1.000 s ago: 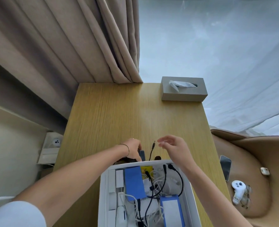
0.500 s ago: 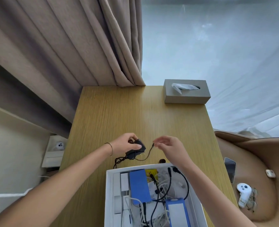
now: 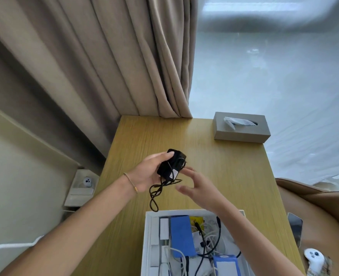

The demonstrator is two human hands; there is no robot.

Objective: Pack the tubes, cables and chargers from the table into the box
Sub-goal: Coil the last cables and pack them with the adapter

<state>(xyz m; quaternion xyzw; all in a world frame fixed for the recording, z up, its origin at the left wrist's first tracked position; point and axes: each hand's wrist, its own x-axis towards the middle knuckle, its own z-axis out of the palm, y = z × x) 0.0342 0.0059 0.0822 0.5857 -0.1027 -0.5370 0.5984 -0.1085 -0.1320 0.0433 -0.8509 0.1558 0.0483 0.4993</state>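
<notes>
charger (image 3: 171, 165) in left hand (image 3: 149, 174)

A wooden table (image 3: 214, 176) stands against beige curtains (image 3: 104, 56) on the left and a sheer white drape (image 3: 274, 76) on the right, lit by pale daylight. A tan chair (image 3: 324, 216) sits at the right, a cream wall (image 3: 15, 166) at the left.

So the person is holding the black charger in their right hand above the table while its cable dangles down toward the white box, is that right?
Not quite: the head view shows the black charger held in the left hand, not the right. The right hand is beside it, fingers spread. The rest stands: its cable dangles toward the white box.
</notes>
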